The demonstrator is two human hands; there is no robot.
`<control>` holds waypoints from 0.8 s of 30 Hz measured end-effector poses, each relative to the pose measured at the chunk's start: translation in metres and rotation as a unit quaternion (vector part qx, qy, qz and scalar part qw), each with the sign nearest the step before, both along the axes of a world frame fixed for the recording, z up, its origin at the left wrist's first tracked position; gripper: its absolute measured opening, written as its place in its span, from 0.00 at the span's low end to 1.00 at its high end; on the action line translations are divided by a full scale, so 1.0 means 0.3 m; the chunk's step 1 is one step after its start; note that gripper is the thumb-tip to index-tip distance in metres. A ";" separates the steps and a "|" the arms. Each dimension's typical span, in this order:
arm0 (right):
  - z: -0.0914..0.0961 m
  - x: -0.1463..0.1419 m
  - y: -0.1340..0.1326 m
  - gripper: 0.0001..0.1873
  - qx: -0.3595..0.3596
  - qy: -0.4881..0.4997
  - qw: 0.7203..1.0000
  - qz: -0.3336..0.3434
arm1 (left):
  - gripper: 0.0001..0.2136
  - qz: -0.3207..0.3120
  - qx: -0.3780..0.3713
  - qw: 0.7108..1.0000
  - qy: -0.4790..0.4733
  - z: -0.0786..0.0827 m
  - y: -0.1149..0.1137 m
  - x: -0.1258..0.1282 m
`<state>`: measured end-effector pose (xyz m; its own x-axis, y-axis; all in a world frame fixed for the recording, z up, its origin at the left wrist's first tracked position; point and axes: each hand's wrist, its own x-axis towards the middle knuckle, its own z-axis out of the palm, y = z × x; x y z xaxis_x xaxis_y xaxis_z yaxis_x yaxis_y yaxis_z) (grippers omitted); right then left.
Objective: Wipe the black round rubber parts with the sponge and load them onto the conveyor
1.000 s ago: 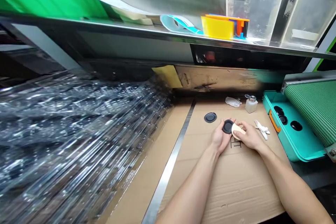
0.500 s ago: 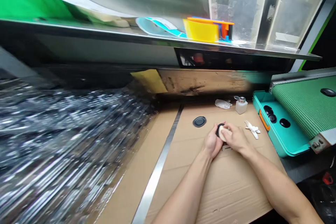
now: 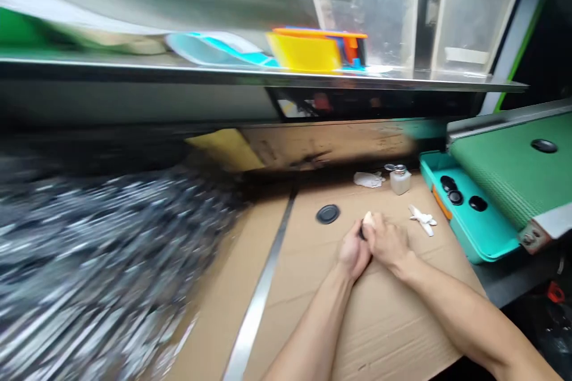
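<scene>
Black disc [image 3: 361, 232] in hand, right of centre, lower half of frame

Disc mostly hidden, a dark edge showing. Left hand [image 3: 354, 255]: grip curled closed around it. Right hand [image 3: 388, 241]: grip closed on a cream pad [image 3: 369, 219], next to the disc; contact unclear. Cardboard-covered tabletop [image 3: 402, 321] beneath. Black lid [image 3: 328, 214] lies to frame left of the hands; white bottle [image 3: 400, 182] above them, white cloth [image 3: 422, 220] to the right. Right edge: teal bin [image 3: 491, 238] with three black pieces [image 3: 478, 203], beside green belt [image 3: 500, 158].
</scene>
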<state>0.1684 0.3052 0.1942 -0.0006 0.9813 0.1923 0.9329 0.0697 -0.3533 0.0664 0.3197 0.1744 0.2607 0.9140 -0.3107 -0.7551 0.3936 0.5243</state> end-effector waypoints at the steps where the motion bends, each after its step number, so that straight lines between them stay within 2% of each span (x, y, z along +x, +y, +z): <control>1: 0.000 -0.001 0.008 0.23 -0.011 -0.019 1.000 -0.012 | 0.19 0.002 0.000 1.000 -0.004 0.000 0.004 0.004; 11: 0.006 -0.022 0.031 0.23 -0.009 -0.044 0.999 -0.025 | 0.17 0.028 0.016 0.998 -0.053 -0.020 0.033 0.012; 15: 0.001 0.013 0.039 0.23 0.007 -0.006 1.000 -0.013 | 0.16 0.025 0.017 0.997 -0.070 -0.014 0.037 -0.004; 18: 0.012 0.066 0.052 0.21 0.044 0.073 0.996 -0.021 | 0.15 0.038 0.011 0.995 -0.087 -0.005 0.044 -0.029; 21: 0.019 0.100 0.055 0.21 0.053 0.162 0.985 0.035 | 0.16 0.034 0.002 0.994 -0.101 0.001 0.049 -0.041; 24: 0.014 0.088 0.048 0.20 0.027 0.191 0.977 0.095 | 0.15 0.022 0.012 0.996 -0.090 0.001 0.047 -0.034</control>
